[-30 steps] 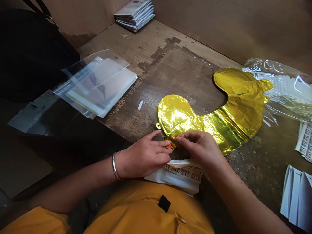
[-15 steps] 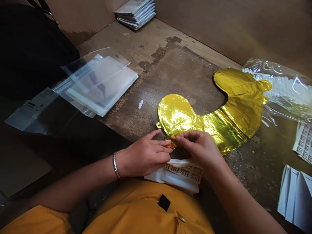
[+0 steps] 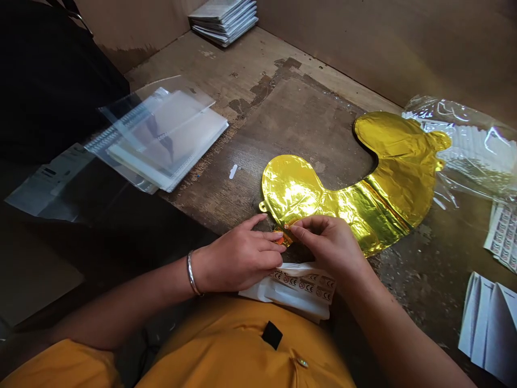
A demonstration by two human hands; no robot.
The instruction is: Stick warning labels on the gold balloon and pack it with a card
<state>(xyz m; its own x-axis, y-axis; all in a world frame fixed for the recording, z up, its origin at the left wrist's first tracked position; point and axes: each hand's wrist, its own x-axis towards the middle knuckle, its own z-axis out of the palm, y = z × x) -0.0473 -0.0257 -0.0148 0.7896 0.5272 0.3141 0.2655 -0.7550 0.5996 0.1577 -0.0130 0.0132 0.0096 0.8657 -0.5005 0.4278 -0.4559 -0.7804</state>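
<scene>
Now, balloon (image 3: 299, 178): gold foil, flat and creased, lying along the near right part of the tabletop (image 3: 246, 140); its rounded left end comes close to the near edge, and its other end curves towards the far right.
Change: very slight over the last second; the balloon has hardly shifted and both hands work at the same spot, the right fingers perhaps a touch further left. The work seems to be at a fine, slow stage, judging by so little movement.
Left hand (image 3: 242, 258): palm down, fingers loosely spread, tips resting on the foil's lower left by a small orange patch (image 3: 279, 240); it seems to steady the foil rather than grip it.
Right hand (image 3: 337, 245): thumb and forefinger drawn together at the foil just beside the left fingertips; whether they pinch the foil, something small, or nothing, I cannot tell.
Sticker sheet (image 3: 307, 283): white, with rows of printed marks, below both hands at the near edge, partly covered by the left hand.
Loop (image 3: 263, 207): small foil tab on the balloon's left side, just above the left forefinger.
Clear sleeves (image 3: 161, 140): piled at the left edge, partly overhanging it.
Papers (image 3: 224, 21): stacked in the far corner.
Plastic bag (image 3: 476, 145): by the far right edge, near the balloon's curved end.
</scene>
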